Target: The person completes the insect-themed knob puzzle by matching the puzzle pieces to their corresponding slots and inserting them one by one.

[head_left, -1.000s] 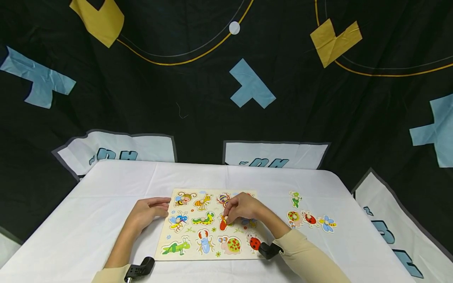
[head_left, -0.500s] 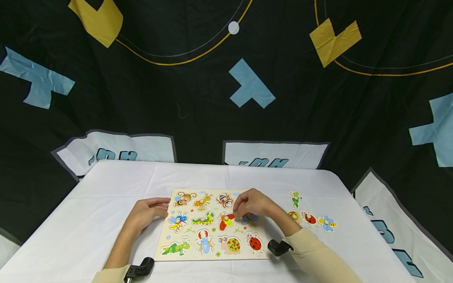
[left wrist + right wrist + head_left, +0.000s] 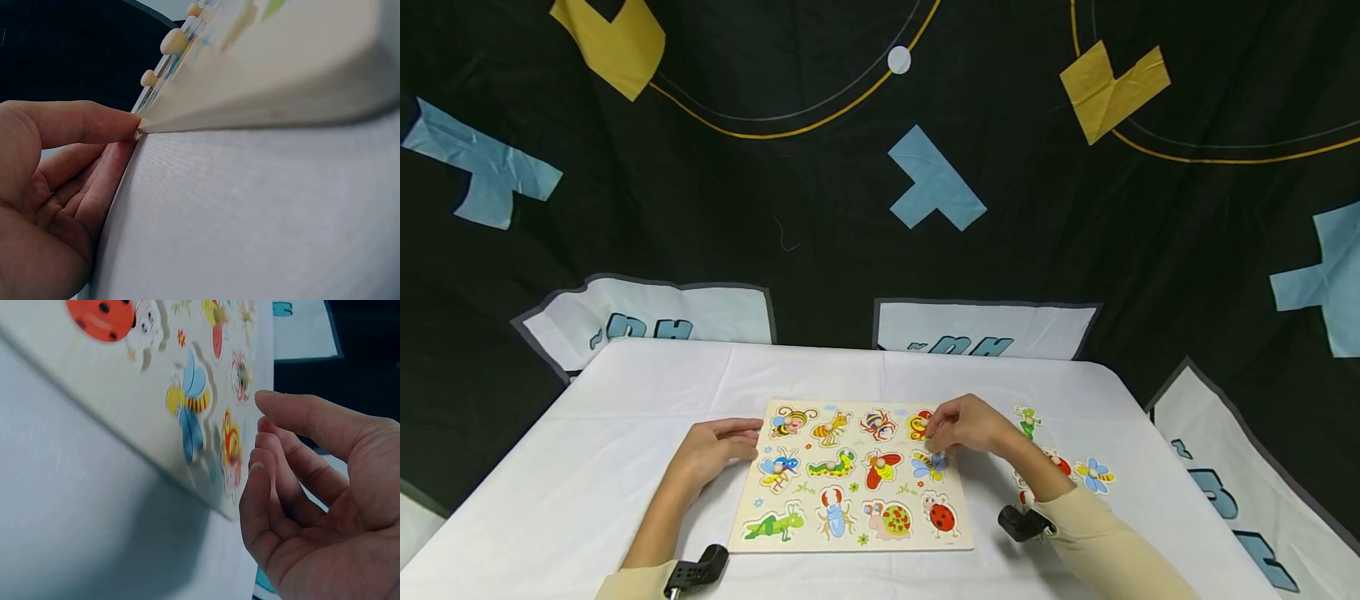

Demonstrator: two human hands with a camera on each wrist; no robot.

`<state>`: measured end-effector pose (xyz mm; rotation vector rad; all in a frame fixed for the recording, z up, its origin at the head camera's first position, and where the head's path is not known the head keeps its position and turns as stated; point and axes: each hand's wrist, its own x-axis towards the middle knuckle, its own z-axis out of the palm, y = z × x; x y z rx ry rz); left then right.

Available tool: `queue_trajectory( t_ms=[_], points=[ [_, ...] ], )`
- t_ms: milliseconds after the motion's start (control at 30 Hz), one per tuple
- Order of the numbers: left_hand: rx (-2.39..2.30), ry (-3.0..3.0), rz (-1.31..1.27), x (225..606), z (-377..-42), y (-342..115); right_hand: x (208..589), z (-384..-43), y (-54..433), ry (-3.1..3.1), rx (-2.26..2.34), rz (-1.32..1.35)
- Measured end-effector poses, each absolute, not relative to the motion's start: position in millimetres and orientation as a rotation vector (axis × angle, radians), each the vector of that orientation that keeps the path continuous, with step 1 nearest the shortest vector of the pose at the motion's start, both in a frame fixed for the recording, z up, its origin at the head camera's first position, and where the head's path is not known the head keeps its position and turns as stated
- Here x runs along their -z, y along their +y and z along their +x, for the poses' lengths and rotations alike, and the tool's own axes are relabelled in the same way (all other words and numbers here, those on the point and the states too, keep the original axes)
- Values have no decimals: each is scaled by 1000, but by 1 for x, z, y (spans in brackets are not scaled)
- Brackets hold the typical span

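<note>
Both the left hand (image 3: pixel 713 452), touching the board (image 3: pixel 860 446) at nine o'clock, and right hand (image 3: pixel 972 425) are parted, empty; dipping, the right could unseat the two-o'clock butterfly piece (image 3: pixel 917 426).

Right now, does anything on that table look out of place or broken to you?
Nothing looks spilled or damaged. Some loose insect pieces lie on the white cloth right of the puzzle board, partly hidden by the right arm, but they seem set aside rather than scattered.
</note>
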<state>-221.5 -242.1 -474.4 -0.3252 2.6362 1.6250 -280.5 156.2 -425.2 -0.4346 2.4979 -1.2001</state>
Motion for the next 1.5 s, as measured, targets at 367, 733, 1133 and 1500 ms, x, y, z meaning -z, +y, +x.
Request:
queue_trajectory(
  t_ms=[367, 733, 1133, 1500],
  points=[
    [-1608, 2653, -321, 474, -222, -241, 423, -277, 184, 2588, 1182, -413],
    [-1588, 2663, -306, 470, -221, -241, 422, -271, 207, 2624, 1163, -321],
    [-1604, 2648, -291, 471, -221, -243, 422, -267, 242, 2659, 1158, -197],
    [-1564, 2665, -321, 473, -222, -243, 419, -261, 274, 2677, 1155, -96]
  ],
)
